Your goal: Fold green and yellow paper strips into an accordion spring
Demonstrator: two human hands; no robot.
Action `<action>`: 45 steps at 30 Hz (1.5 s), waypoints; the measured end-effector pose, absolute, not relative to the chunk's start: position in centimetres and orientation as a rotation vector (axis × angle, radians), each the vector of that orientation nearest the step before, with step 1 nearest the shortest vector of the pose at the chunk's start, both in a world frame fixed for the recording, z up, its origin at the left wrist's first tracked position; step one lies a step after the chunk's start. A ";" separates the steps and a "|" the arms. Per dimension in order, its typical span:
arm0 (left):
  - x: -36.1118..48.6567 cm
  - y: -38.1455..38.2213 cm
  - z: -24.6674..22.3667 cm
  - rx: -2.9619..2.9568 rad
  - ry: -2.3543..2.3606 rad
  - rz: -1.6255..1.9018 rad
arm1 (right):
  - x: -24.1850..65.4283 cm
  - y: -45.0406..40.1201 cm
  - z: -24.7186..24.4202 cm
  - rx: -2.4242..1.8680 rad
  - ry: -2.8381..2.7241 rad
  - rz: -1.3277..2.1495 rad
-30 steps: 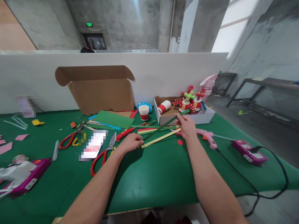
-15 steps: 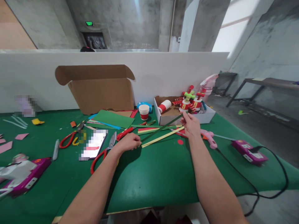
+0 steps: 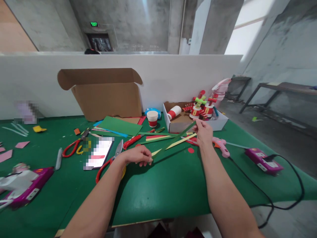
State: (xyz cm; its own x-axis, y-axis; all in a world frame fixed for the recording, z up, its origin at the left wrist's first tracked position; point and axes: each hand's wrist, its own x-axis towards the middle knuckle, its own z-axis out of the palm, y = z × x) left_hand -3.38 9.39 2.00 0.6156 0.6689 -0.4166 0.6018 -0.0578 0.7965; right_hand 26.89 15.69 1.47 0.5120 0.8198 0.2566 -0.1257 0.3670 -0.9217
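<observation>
A narrow green paper strip [image 3: 179,137] is stretched at a slant between my two hands, above the table. My left hand [image 3: 139,155] pinches its lower, nearer end. At the upper end, the fingers of my right hand [image 3: 203,130] are closed on the strip in front of the white box. Behind it runs a pale yellow paper strip [image 3: 182,141], which the green one crosses near my left hand; whether a hand touches the yellow strip I cannot tell. More paper strips [image 3: 158,138] lie just beyond. Red-handled scissors [image 3: 119,149] rest beside my left wrist.
A white box [image 3: 180,126] with decorated paper cups stands behind my right hand. Right of that hand lies a pink glue gun [image 3: 223,147], corded to a purple power strip [image 3: 264,161]. A paper cup [image 3: 152,119], green paper sheets [image 3: 121,126] and a phone [image 3: 100,152] are farther left.
My left hand has moved slightly right and towards me, bringing the green strip's lower end across the yellow strip. My right hand has barely moved.
</observation>
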 end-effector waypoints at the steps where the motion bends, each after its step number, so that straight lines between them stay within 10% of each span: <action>1: -3.4 9.3 2.0 1.734 1.000 0.060 | 27.0 15.8 1.4 -1.013 -0.809 0.699; 8: -2.9 8.4 3.0 1.745 0.711 -0.023 | 27.1 15.6 0.8 -1.130 -0.790 0.955; 14: -1.6 9.2 1.7 2.137 1.483 0.606 | 24.6 15.2 -0.5 -1.371 -1.133 1.070; 21: -1.0 9.2 0.1 2.539 1.890 0.278 | 23.6 15.3 -0.8 -1.566 -1.494 0.323; 36: -0.9 9.3 0.6 2.567 1.978 0.178 | 21.9 14.2 0.1 -1.475 -1.680 0.486; 45: -2.8 10.0 1.4 2.120 1.904 0.997 | 19.9 12.0 0.8 -1.241 -1.717 1.542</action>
State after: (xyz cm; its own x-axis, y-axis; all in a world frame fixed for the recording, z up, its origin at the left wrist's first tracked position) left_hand -2.76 10.02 1.38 -0.0098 0.9230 0.3848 0.8419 -0.2000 0.5012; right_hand 19.89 11.96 0.79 -0.4486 0.8723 -0.1946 0.2868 -0.0657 -0.9557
